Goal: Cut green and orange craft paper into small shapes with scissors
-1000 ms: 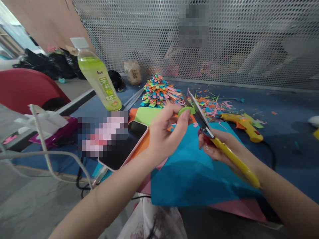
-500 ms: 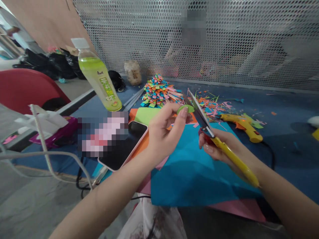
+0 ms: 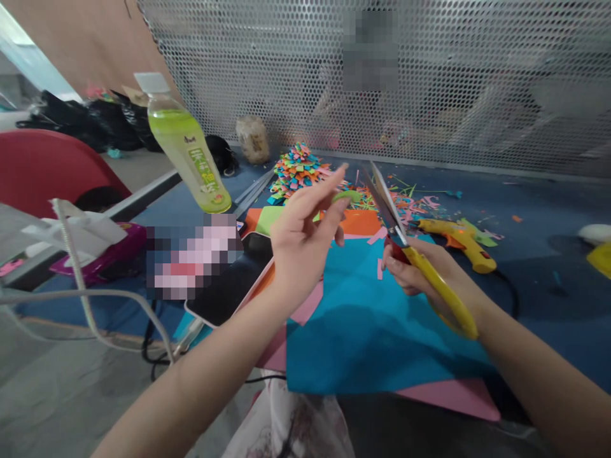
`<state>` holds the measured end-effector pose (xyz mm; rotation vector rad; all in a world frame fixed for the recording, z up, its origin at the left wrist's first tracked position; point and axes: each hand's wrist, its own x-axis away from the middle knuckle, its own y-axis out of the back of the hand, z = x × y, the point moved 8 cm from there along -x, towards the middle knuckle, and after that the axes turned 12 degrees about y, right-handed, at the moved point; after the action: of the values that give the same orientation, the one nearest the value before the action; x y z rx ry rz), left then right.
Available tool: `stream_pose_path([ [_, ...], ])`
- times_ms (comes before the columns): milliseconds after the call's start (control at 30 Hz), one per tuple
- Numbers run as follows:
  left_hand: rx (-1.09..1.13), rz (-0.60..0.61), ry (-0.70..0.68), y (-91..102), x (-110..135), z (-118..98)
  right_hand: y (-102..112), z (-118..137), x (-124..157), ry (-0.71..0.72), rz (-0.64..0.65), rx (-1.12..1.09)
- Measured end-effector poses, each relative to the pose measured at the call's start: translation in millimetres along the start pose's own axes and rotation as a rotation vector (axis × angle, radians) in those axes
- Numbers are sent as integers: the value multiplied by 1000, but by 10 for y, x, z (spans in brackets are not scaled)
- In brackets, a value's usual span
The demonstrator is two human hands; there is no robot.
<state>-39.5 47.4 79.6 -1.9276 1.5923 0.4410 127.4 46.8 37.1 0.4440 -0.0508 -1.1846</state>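
Observation:
My left hand [image 3: 308,222] pinches a small light green paper piece [image 3: 352,196] between thumb and fingers, the index finger stretched out above it. In my right hand [image 3: 424,277] is a pair of scissors with yellow handles [image 3: 436,289]; the blades point up and away, slightly apart, to the right of the green piece and not touching it. Under both hands lies a blue paper sheet [image 3: 363,337]. Two small pink paper strips [image 3: 377,236] rest on or at the edge of it, near the scissors. A larger pink paper piece [image 3: 309,305] lies below my left wrist.
Behind my hands stands a cone of colourful paper bits [image 3: 298,168], with paper scraps [image 3: 420,207] beside it. A yellow glue gun [image 3: 461,240] lies right. To the left are a phone [image 3: 229,286], a green drink bottle [image 3: 188,149] and a tissue pack [image 3: 102,254]. A perforated metal panel [image 3: 286,70] rises behind.
My left index finger has straightened, and the green piece has moved slightly left and up, farther from the blades. The scissors have shifted slightly. Pink strips on the blue sheet are now more visible.

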Motion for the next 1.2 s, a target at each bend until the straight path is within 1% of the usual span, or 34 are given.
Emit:
stream_pose_path([
  [133,100,-9,40,2,-11,-20,-45,15,23,1,63,37],
  [233,114,0,50,-6,-14,-28,-78,-36,41,27,107,-4],
  [367,94,-18,58,8,-3,-22,-84,-98,46,55,117,-44],
  [533,66,-39,114,20,19,17,-73,-85,38,79,95,-29],
  [733,126,2,149,-1,9,30,-70,-73,45,65,105,-26],
  [900,191,22,163,-16,6,3,-83,-83,45,95,138,23],
  [1033,224,57,181,-54,23,0,-94,-89,55,121,151,21],
  [1200,177,84,174,-71,38,-25,-104,-115,91,110,154,-37],
])
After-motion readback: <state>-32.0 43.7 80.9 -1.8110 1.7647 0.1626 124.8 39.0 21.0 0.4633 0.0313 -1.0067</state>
